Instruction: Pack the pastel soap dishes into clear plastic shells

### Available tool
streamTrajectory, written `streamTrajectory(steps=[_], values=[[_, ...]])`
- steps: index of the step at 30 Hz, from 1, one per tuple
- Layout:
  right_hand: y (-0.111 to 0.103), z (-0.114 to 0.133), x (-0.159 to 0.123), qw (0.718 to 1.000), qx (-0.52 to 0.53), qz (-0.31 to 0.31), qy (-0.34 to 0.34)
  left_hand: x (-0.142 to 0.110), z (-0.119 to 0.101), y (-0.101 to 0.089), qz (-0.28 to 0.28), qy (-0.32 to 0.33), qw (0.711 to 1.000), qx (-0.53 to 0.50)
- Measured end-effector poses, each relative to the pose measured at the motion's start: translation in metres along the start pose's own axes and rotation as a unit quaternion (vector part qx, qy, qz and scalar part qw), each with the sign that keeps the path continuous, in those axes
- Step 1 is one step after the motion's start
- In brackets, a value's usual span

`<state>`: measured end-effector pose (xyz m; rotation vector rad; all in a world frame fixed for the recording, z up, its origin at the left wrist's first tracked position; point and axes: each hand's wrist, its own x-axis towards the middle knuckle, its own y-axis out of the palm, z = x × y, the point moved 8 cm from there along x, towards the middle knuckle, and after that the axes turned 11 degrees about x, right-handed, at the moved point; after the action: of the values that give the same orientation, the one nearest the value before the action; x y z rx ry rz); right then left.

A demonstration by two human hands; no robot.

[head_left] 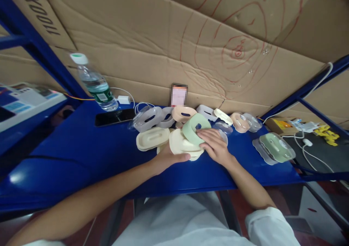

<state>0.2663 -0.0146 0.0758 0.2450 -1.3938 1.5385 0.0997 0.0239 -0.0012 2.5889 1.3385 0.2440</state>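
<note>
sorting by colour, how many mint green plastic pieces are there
2: a hollow mint green plastic piece in the right hand, and a rounded mint green plastic piece at right on the blue table. Others may be hidden.

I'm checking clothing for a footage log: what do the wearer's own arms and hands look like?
The left hand and right hand are bare, with no gloves, rings or watch visible. A loose whitish sleeve ends near the right elbow; a sliver of left sleeve, also whitish, shows at the bottom edge.
</note>
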Motion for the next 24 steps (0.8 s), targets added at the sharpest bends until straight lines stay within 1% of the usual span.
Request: streamTrajectory(steps=[3, 6, 9, 11, 12, 14, 15, 17, 21, 24], values=[[-0.009, -0.02, 0.006, 0.999, -0.045, 0.007, 0.022, -0.001, 0.002, -0.002, -0.01, 0.0, 1.0, 0.003], [-0.015, -0.051, 0.021, 0.993, -0.092, 0.035, 0.059, 0.0, 0.008, -0.002, -0.007, -0.01, 1.0, 0.011], [-0.012, -0.083, 0.035, 0.983, -0.13, 0.08, 0.102, 0.003, 0.012, -0.003, -0.006, -0.007, 1.0, 0.008], [-0.008, -0.094, 0.039, 0.976, -0.154, 0.096, 0.123, 0.004, 0.013, -0.003, -0.007, 0.001, 1.0, 0.005], [-0.007, -0.096, 0.039, 0.973, -0.163, 0.096, 0.131, 0.004, 0.012, -0.004, -0.008, 0.004, 1.0, 0.005], [-0.007, -0.09, 0.035, 0.973, -0.165, 0.079, 0.138, 0.004, 0.009, -0.004, -0.01, 0.004, 1.0, 0.008], [-0.008, -0.082, 0.032, 0.976, -0.154, 0.069, 0.135, 0.003, 0.008, -0.004, -0.012, 0.002, 1.0, 0.011], [-0.007, -0.062, 0.024, 0.985, -0.105, 0.069, 0.121, 0.002, 0.004, -0.004, -0.015, -0.003, 1.0, 0.011], [0.003, -0.016, 0.012, 0.992, 0.011, 0.114, 0.054, 0.002, 0.0, -0.003, -0.011, -0.006, 1.0, -0.009], [0.009, 0.003, 0.01, 0.993, 0.033, 0.111, 0.015, 0.005, 0.004, -0.003, -0.009, -0.007, 1.0, -0.019]])
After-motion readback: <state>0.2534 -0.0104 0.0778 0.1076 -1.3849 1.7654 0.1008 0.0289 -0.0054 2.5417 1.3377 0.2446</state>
